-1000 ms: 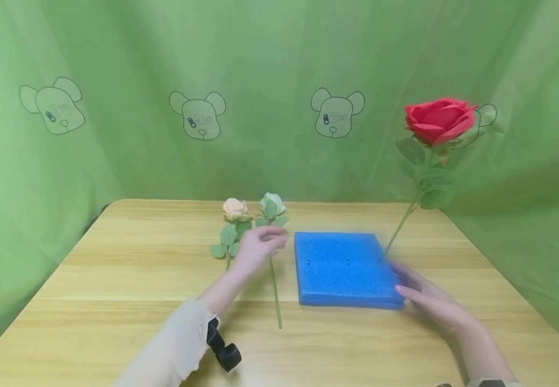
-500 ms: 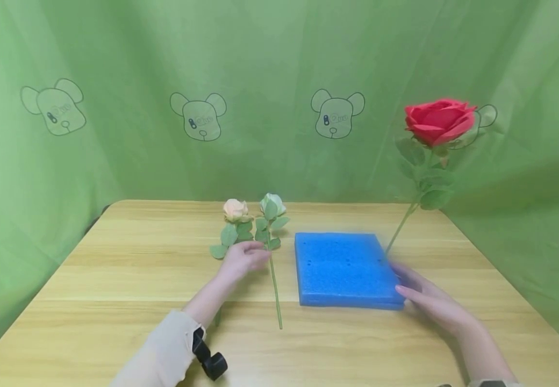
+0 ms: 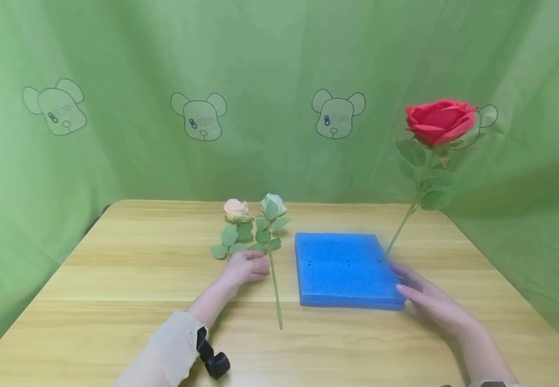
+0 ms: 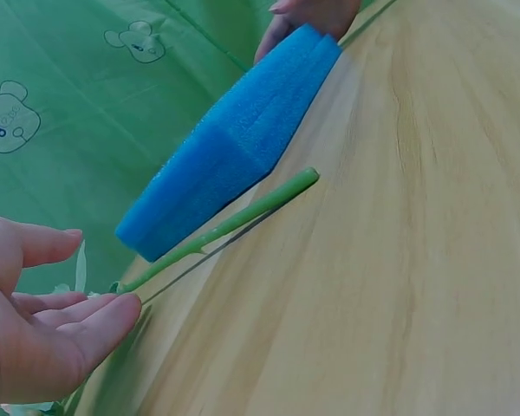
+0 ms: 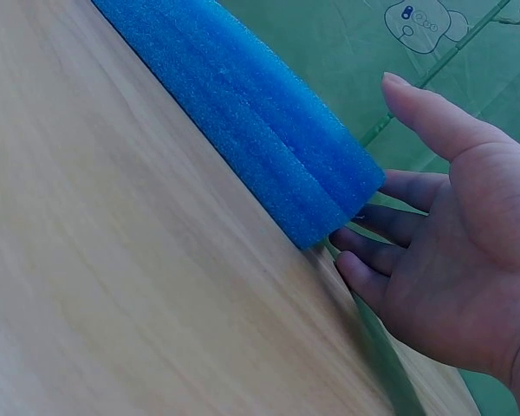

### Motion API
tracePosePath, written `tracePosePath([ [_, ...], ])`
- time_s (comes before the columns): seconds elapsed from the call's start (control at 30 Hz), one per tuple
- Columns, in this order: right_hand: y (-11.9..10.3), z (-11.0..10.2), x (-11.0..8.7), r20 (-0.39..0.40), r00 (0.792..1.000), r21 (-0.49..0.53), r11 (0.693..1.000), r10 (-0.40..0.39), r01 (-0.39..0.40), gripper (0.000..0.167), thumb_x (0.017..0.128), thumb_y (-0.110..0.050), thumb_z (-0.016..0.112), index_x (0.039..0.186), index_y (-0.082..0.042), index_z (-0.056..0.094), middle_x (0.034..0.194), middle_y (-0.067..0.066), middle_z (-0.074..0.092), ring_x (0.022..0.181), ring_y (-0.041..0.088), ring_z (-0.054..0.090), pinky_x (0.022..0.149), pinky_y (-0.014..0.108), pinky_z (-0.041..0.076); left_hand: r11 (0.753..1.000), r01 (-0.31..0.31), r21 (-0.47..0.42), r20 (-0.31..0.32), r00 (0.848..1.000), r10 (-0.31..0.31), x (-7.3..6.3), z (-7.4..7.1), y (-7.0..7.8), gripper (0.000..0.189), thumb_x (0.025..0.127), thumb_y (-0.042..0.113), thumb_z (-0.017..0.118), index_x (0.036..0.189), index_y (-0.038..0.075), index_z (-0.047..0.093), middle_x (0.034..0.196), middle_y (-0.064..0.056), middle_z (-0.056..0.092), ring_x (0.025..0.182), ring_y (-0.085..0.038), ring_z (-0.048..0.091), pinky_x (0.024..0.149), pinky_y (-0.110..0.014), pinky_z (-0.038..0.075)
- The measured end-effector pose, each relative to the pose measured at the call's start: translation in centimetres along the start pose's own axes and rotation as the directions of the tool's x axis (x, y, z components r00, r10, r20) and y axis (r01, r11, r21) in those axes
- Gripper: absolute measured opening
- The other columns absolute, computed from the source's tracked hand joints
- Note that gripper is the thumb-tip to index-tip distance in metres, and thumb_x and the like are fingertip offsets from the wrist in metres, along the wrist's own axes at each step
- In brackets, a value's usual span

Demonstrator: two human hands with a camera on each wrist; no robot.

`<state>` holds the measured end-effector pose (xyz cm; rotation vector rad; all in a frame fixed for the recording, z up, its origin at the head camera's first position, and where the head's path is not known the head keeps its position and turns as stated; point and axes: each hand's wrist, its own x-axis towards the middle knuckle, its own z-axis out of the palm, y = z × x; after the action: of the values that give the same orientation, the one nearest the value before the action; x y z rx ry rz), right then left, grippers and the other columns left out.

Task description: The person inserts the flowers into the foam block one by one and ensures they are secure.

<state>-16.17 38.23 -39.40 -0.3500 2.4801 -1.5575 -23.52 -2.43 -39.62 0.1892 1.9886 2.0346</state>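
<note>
In the head view my left hand (image 3: 245, 270) is low over the table, beside the stem of a pale green-white rose (image 3: 273, 204). The left wrist view shows its thumb parted from the fingers, whose tips lie near or against the green stem (image 4: 260, 206); nothing is pinched. A peach rose (image 3: 235, 209) lies to the left, its stem partly hidden behind that hand. My right hand (image 3: 436, 306) has its fingertips at the right side of a blue foam block (image 3: 339, 271), thumb lifted. A large red rose (image 3: 440, 122) stands tilted right at the block's right edge.
The wooden table (image 3: 115, 290) carries everything. Small holes dot the foam block's top. Behind the table hangs a green curtain (image 3: 270, 64) with bear-head outlines. A black wrist camera mount (image 3: 215, 361) sits under my left sleeve.
My left hand has drawn back from near the pale green-white rose's leaves, down along its stem. The roses, the foam block and my right hand have stayed in place.
</note>
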Motion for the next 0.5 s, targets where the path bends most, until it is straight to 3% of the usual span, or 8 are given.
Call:
tracePosePath([
  [0.3, -0.2, 0.1, 0.0, -0.006, 1.000, -0.011, 1.000, -0.002, 0.002, 0.059, 0.099, -0.018, 0.042, 0.145, 0.005, 0.012, 0.150, 0.027, 0.007, 0.133, 0.048, 0.002, 0.100, 0.068, 0.004, 0.999, 0.042, -0.031, -0.002, 0.999, -0.042, 0.7, 0.6, -0.6, 0.051, 0.085, -0.002, 0.059, 0.127, -0.020, 0.038, 0.109, -0.034, 0.057, 0.096, -0.039, 0.062, 0.085, -0.040, 0.051],
  [0.5, 0.0, 0.1, 0.0, -0.005, 1.000, -0.007, 1.000, -0.004, 0.004, 0.058, 0.099, -0.017, 0.041, 0.144, 0.006, 0.012, 0.149, 0.028, 0.007, 0.133, 0.048, 0.003, 0.100, 0.068, 0.005, 0.997, 0.066, 0.026, -0.034, 0.997, -0.065, 1.5, 1.4, -0.6, 0.049, 0.081, -0.004, 0.062, 0.125, -0.017, 0.043, 0.098, -0.029, 0.063, 0.089, -0.034, 0.065, 0.078, -0.036, 0.055],
])
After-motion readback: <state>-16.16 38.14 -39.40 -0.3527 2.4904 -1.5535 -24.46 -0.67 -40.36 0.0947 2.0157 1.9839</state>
